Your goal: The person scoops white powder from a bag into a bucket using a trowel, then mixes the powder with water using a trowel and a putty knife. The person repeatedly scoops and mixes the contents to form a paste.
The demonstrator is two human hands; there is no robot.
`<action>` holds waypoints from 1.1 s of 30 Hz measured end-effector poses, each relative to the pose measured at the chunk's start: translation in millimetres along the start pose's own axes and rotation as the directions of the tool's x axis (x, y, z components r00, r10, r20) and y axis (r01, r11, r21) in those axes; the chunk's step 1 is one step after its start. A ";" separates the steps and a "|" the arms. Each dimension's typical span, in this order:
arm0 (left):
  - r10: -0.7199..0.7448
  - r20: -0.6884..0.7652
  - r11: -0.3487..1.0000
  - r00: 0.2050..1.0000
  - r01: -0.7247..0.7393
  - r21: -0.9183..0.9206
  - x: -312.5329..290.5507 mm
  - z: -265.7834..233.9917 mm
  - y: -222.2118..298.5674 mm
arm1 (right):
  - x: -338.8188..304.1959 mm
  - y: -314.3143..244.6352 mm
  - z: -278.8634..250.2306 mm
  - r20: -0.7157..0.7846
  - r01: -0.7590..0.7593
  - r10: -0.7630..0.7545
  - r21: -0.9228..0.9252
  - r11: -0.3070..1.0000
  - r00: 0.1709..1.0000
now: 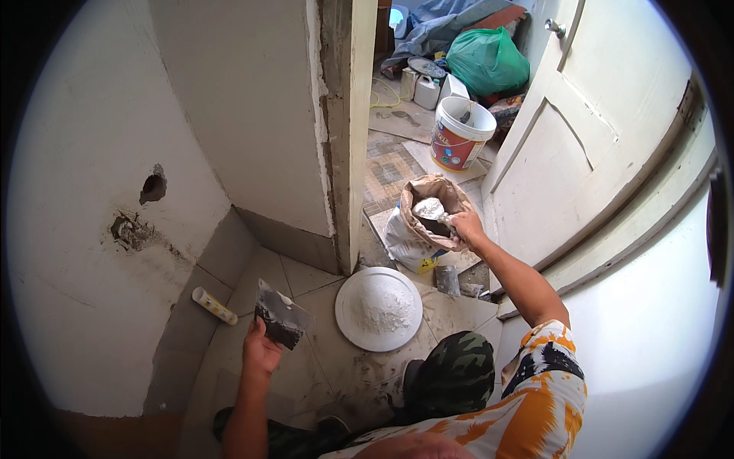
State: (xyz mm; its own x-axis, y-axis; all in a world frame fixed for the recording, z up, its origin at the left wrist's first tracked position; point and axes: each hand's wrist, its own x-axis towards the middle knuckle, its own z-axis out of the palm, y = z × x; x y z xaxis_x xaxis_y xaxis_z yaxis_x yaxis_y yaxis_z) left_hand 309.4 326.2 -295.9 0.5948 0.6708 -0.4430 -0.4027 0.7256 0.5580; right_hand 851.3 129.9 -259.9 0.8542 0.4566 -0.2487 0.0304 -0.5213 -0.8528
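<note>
While you crouch on the tiled floor (321,359) in the corner by the doorway, your right hand (466,227) reaches out to the open paper sack (428,222) that leans just past the threshold, its mouth rolled down so the powder inside is easy to get at. Your fingers are clenched around the handle of a small scoop (430,208), which sits level over the sack's mouth with a heap of pale powder on it; held flat like that, the load does not spill. Your left hand (260,353) grasps the handle of a wide, dirty putty knife (281,315), blade up and tilted away from you, parked off to the side so it stays out of the powder's path yet ready at hand. Between both hands, directly in front of your knees, a round white pan (378,308) lies on the tiles with a mound of white powder already in its middle, close enough to the sack for a short carry. To your left the wall (92,252) shows a hole and a rough, gouged patch, and a small white tube (214,305) lies at its foot. Beyond the door, a white bucket (461,134) and a green bag (488,61) stand well apart from your work.
</note>
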 end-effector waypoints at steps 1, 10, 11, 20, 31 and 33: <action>0.006 -0.031 1.000 0.999 -0.006 0.006 4.6 -5.2 0.7 | -3.4 -2.2 4.0 0.008 0.012 -0.012 0.015 1.000 1.000; -0.049 -0.052 0.997 0.997 0.046 -0.055 37.0 2.9 -15.4 | -28.2 17.2 -8.2 -0.084 0.051 -0.046 0.065 0.997 0.995; -0.047 -0.047 0.997 0.998 0.044 -0.069 38.7 5.5 -17.0 | -30.2 17.3 -8.4 -0.099 0.055 -0.047 0.079 0.995 0.994; -0.047 -0.011 0.994 0.999 0.046 -0.103 56.4 -3.9 -22.0 | -89.3 -9.8 -32.8 -0.123 0.119 -0.099 0.170 0.978 0.988; 0.032 -0.039 0.995 0.999 -0.035 -0.094 63.6 1.4 -5.7 | -173.3 27.4 36.0 0.262 -0.167 0.148 0.054 0.984 0.954; 0.018 -0.054 0.997 0.998 -0.022 -0.075 62.3 -1.0 -2.5 | -152.6 64.8 50.7 0.319 -0.065 0.067 -0.020 0.998 0.945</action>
State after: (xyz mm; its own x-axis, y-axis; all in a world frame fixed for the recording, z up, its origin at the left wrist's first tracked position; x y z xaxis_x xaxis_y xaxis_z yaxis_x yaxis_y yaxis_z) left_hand 346.8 366.2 -325.6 0.5493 0.6910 -0.4698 -0.4670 0.7202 0.5131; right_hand 696.6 62.9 -300.5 0.6443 0.6263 -0.4389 -0.0147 -0.5637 -0.8259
